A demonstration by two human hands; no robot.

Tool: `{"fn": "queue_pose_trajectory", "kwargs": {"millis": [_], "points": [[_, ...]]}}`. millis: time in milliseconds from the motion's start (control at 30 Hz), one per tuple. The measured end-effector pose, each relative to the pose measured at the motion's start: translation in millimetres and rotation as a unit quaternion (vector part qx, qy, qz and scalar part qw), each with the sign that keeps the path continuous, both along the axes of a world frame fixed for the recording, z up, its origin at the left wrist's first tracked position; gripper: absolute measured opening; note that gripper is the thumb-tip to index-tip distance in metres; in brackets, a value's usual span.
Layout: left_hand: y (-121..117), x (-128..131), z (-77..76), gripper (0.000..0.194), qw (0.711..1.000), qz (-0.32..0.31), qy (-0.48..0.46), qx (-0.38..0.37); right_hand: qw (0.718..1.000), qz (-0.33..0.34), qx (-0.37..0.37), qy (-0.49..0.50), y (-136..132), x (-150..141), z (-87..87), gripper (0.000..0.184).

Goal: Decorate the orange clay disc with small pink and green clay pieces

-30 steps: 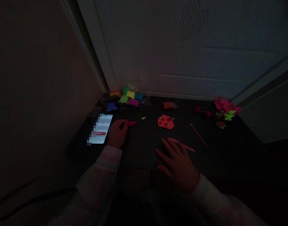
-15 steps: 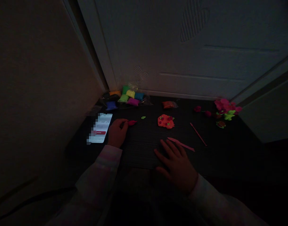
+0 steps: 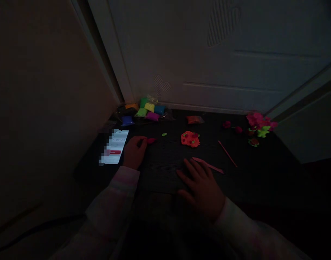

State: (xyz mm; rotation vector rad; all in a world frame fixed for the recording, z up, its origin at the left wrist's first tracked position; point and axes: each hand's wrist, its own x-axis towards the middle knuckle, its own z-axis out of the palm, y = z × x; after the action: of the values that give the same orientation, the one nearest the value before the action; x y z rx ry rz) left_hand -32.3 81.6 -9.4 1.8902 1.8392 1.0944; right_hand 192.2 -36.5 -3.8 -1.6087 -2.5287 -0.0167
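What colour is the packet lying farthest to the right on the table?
The packet is orange-red, best seen in the head view.

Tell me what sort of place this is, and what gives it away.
Probably a dim corner of a home, used for craft: a dark tabletop against a pale panel with a raised heart pattern, small bags of coloured material, and a lit phone.

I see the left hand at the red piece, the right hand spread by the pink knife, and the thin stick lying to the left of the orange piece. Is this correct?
Not quite: the head view shows the thin stick to the right of the orange piece. The left hand is at the red piece, and the right hand is spread by the pink knife.
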Motion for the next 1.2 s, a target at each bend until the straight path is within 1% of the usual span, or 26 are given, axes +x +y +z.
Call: {"fn": "queue_pose_trajectory", "kwargs": {"millis": [67, 100, 200, 233, 300, 333, 433, 467, 567, 600, 700, 833, 933, 967, 1067, 1100, 1200], "points": [[-0.3, 0.0, 0.4, 0.020, 1.000, 0.000, 0.000, 0.001, 0.999, -0.032, 0.008, -0.003, 0.3, 0.2, 0.0, 0.049], [-0.4, 0.0, 0.6, 0.020, 1.000, 0.000, 0.000, 0.002, 0.999, -0.033, 0.008, -0.005, 0.4, 0.3, -0.3, 0.049], [-0.8, 0.0, 1.1, 0.020, 1.000, -0.002, 0.001, 0.003, 1.000, 0.017, 0.000, -0.004, 0.8, 0.6, -1.3, 0.050], [-0.8, 0.0, 1.3, 0.020, 1.000, -0.002, 0.001, 0.004, 1.000, 0.012, 0.002, -0.003, 1.1, 0.8, -1.6, 0.050], [-1.0, 0.1, 1.6, 0.020, 1.000, -0.004, 0.002, 0.004, 1.000, -0.025, 0.012, -0.003, 1.6, 1.1, -1.9, 0.048], [-1.0, 0.2, 1.8, 0.020, 1.000, -0.004, 0.003, 0.005, 0.999, -0.030, 0.012, -0.005, 1.7, 1.2, -2.0, 0.048], [-1.0, 0.3, 2.0, 0.019, 1.000, -0.007, 0.005, 0.006, 1.000, 0.020, 0.004, -0.006, 1.5, 0.9, -2.3, 0.048], [-1.0, 0.3, 1.9, 0.019, 1.000, -0.008, 0.006, 0.006, 1.000, 0.021, 0.006, -0.005, 1.5, 0.9, -2.4, 0.048], [-0.8, 0.2, 1.5, 0.019, 1.000, -0.008, 0.005, 0.006, 0.999, -0.036, 0.018, -0.004, 1.6, 1.4, -2.6, 0.047], [-0.8, 0.2, 1.3, 0.019, 1.000, -0.008, 0.006, 0.006, 0.999, -0.033, 0.015, -0.003, 1.5, 1.5, -2.6, 0.048], [-0.9, 0.3, 0.8, 0.019, 1.000, -0.009, 0.006, 0.005, 1.000, 0.012, -0.001, -0.001, 0.9, 1.6, -2.6, 0.049], [-1.3, 0.5, 1.7, 0.019, 1.000, -0.007, 0.006, 0.004, 0.999, -0.039, 0.009, -0.002, 1.4, 1.8, -2.0, 0.049], [-1.4, 0.4, 2.8, 0.019, 1.000, -0.007, 0.006, 0.003, 1.000, 0.002, -0.001, -0.003, 1.7, 1.1, -1.5, 0.049], [-1.4, 0.4, 2.9, 0.019, 1.000, -0.007, 0.006, 0.002, 1.000, 0.002, -0.002, -0.003, 1.8, 0.9, -1.3, 0.048], [-1.4, 0.4, 2.3, 0.020, 1.000, -0.005, 0.005, 0.003, 0.999, -0.045, 0.009, -0.007, 1.9, 0.5, -0.7, 0.048], [-1.4, 0.5, 2.1, 0.020, 1.000, -0.004, 0.004, 0.002, 0.999, -0.043, 0.008, -0.008, 1.8, 0.5, -0.6, 0.048], [-1.7, 0.7, 1.8, 0.019, 1.000, -0.002, 0.004, 0.002, 1.000, 0.002, -0.003, -0.008, 1.3, 0.5, -0.4, 0.049]]}}
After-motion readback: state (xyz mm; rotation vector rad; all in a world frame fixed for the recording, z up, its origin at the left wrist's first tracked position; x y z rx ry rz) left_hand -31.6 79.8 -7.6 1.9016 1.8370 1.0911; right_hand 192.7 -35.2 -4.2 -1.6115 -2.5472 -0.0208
